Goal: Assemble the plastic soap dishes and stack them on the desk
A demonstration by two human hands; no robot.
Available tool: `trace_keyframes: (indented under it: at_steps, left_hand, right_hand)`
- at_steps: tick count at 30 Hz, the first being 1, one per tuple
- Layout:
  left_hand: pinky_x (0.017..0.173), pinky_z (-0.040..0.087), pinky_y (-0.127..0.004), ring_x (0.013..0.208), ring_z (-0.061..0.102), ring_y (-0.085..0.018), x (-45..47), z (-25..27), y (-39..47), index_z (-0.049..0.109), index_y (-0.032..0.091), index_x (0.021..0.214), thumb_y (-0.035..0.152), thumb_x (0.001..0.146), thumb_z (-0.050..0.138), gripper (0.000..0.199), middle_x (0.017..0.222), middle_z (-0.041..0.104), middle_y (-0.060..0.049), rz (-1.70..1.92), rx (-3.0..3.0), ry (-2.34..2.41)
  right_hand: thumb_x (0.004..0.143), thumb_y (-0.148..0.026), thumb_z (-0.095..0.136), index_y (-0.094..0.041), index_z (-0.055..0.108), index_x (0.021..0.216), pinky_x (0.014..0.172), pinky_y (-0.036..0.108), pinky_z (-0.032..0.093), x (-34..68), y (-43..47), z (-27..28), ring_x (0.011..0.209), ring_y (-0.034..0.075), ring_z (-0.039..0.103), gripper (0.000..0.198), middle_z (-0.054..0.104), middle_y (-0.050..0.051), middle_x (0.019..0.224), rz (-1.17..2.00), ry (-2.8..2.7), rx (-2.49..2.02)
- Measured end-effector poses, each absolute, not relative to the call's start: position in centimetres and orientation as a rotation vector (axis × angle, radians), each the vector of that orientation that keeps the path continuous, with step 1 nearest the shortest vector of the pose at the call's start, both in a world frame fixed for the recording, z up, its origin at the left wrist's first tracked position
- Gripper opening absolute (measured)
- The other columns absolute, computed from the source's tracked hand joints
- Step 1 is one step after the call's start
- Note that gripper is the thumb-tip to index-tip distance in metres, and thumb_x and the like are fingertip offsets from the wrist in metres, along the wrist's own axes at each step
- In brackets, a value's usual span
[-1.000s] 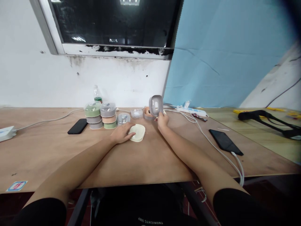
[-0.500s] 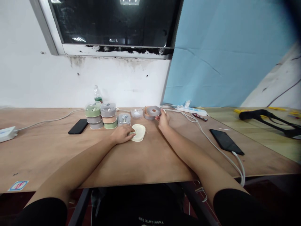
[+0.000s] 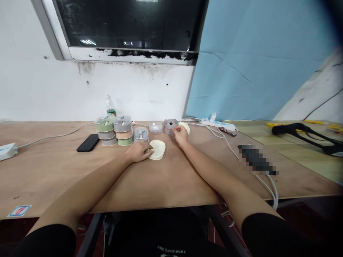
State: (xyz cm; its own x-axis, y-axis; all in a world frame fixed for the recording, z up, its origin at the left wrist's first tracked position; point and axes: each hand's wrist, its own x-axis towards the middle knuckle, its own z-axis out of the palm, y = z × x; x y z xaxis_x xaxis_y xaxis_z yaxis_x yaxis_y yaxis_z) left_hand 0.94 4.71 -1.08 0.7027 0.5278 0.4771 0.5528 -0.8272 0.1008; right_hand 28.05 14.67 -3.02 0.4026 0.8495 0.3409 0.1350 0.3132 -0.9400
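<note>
My left hand (image 3: pixel 138 151) rests on the table, thumb and fingers closed on the left edge of a flat cream lid (image 3: pixel 158 150). My right hand (image 3: pixel 180 136) pinches the near right side of a round grey container (image 3: pixel 170 124) with a dark opening in the middle. Behind the right hand, a second cream piece (image 3: pixel 185 125) shows in part. Left of the grey container lies a clear lid (image 3: pixel 155 127). A small grey container with a clear top (image 3: pixel 140 134) stands just beyond my left hand.
Two stacks of containers, a left stack (image 3: pixel 106 130) and a right stack (image 3: pixel 123 131), stand near a bottle (image 3: pixel 110 107). A black phone (image 3: pixel 88 143) lies at left. White cables and a power strip (image 3: pixel 218 125) lie at right, beyond a pixelated dark object (image 3: pixel 257 159).
My right hand has moved slightly left and brought the grey container over the spot where a peach ring showed. The cream piece behind that hand has come into view. My left hand stays put.
</note>
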Motion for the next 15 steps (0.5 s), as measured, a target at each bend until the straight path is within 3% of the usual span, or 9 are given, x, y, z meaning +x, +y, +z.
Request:
trace_keyframes:
  at_steps: [5,15]
  left_hand:
    - [0.082,0.049,-0.034,0.09,0.063,-0.021,0.9,-1.2,4.9,0.067,0.017,0.104,0.042,0.094,0.045,0.034,0.095,0.071,-0.008,-0.771,-2.848,-0.884]
    - [0.082,0.048,-0.034,0.09,0.062,-0.022,0.9,-1.0,4.7,0.067,0.016,0.106,0.045,0.094,0.047,0.037,0.092,0.07,-0.008,-0.749,-2.868,-0.873]
  right_hand:
    - [0.076,-0.029,0.068,-0.017,0.065,0.094,0.034,0.018,0.034,27.4,14.4,-3.2,0.036,0.007,0.045,0.022,0.06,-0.005,0.059,0.727,-1.255,-1.175]
    - [0.079,-0.027,0.065,-0.015,0.062,0.118,0.031,0.018,0.034,27.5,15.2,-4.1,0.036,0.007,0.045,0.042,0.064,-0.002,0.062,0.733,-1.343,-1.183]
